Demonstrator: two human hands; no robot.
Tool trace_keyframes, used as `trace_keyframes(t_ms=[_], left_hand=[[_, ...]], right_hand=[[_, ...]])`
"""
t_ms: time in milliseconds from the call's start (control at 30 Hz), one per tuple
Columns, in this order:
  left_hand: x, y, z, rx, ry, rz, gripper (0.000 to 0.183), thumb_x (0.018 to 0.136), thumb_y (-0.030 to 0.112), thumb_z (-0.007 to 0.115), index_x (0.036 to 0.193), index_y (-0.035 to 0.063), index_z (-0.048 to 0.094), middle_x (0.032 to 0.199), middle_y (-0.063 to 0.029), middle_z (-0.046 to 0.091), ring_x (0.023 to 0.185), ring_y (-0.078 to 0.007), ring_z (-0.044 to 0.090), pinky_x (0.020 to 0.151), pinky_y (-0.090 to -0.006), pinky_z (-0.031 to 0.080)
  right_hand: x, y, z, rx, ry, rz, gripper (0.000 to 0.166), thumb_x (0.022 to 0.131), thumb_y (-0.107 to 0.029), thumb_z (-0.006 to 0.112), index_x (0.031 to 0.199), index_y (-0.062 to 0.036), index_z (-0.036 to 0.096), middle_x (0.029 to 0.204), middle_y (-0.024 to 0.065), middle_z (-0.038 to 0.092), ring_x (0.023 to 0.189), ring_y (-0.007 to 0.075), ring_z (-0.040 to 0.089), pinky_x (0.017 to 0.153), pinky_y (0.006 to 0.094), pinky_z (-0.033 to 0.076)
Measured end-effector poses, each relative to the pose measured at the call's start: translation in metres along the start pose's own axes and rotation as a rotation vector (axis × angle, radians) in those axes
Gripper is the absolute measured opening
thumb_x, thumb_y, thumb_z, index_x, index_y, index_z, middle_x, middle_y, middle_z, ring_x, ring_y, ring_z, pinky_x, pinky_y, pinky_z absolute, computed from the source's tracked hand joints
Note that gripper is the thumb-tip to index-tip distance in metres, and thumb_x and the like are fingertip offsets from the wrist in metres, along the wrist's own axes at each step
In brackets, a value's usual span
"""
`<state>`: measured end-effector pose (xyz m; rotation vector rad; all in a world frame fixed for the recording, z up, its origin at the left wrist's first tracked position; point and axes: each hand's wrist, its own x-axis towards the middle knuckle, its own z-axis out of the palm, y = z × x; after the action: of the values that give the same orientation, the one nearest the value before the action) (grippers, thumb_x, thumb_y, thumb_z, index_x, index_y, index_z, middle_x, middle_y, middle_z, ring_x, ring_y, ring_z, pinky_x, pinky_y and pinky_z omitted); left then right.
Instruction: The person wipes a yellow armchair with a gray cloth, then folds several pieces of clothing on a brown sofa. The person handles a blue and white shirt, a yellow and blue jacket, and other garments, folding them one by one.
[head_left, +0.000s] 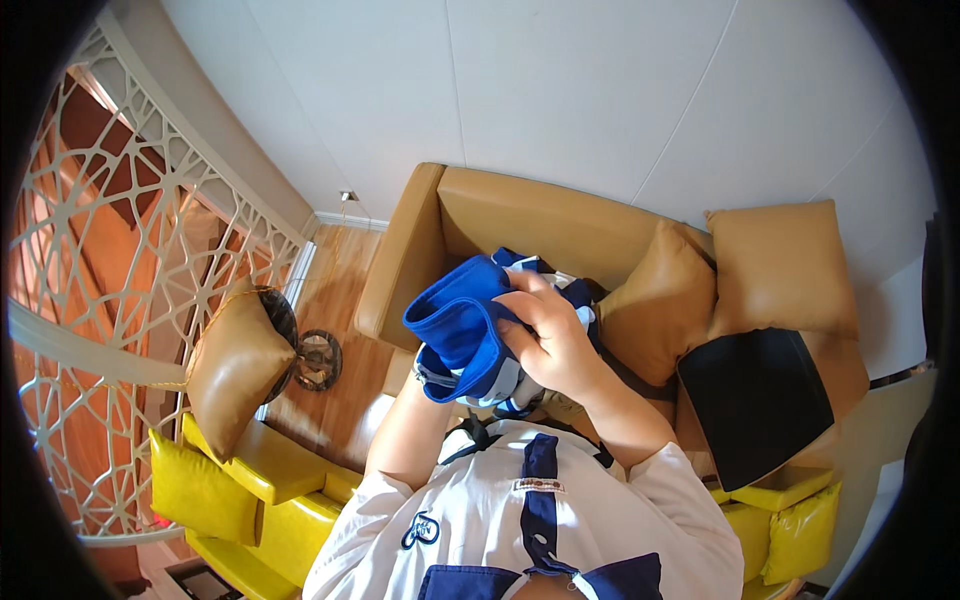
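A blue garment with white parts (457, 322) is bunched up in front of my chest, its folded blue edge standing up like a collar. A strip that looks like a zipper (435, 377) runs along its lower left edge. My right hand (551, 337) pinches the blue cloth from the right, thumb and fingers on its upper edge. My left forearm reaches up under the garment from the left; the cloth hides my left hand, so its grip cannot be seen. Behind my right hand, more blue and white cloth (517, 259) shows over the tan sofa (525, 196).
Tan cushions (784, 270) and a black square panel (757, 405) are at the right. Yellow sofas (292, 532) with cushions lie behind me. At the left, a tan cushion (240, 367) rests on a dark round-based stand (319, 360) beside a white lattice screen (150, 180).
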<state>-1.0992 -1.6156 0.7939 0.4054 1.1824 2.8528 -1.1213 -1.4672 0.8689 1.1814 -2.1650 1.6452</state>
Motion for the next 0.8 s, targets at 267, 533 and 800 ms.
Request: trace_keyframes(t_ms=[267,533,800], left_hand=[[-0.025,0.032,-0.008,0.354,0.367,-0.064,0.032,0.091,0.020,0.062,0.116,0.0014,0.059,0.094,-0.0043,0.067,0.074,-0.0093,0.061,0.064,-0.0213,0.051],[-0.035,0.032,0.019,0.789,0.501,-0.229,0.030,0.075,0.015,0.080,0.099,0.0051,0.064,0.083,-0.0011,0.063,0.067,-0.0084,0.057,0.061,-0.0237,0.048],[-0.033,0.060,-0.005,0.587,0.681,-0.196,0.019,0.079,0.002,0.072,0.095,0.0072,0.063,0.080,0.0004,0.060,0.056,-0.0075,0.051,0.038,-0.0193,0.035]], right_hand=[[-0.009,0.023,-0.002,0.255,0.121,0.211,0.006,0.085,0.002,0.058,0.090,0.0028,0.061,0.081,0.0136,0.057,0.073,0.0257,0.056,0.070,0.0303,0.044],[0.007,0.023,0.015,0.340,-0.085,0.147,0.009,0.084,-0.001,0.060,0.093,0.0024,0.060,0.092,0.0153,0.061,0.083,0.0291,0.059,0.075,0.0336,0.047],[-0.054,0.078,0.063,-0.010,0.219,0.115,0.042,0.067,0.003,0.068,0.105,-0.0020,0.051,0.130,0.0262,0.046,0.119,0.0453,0.046,0.100,0.0456,0.039]])
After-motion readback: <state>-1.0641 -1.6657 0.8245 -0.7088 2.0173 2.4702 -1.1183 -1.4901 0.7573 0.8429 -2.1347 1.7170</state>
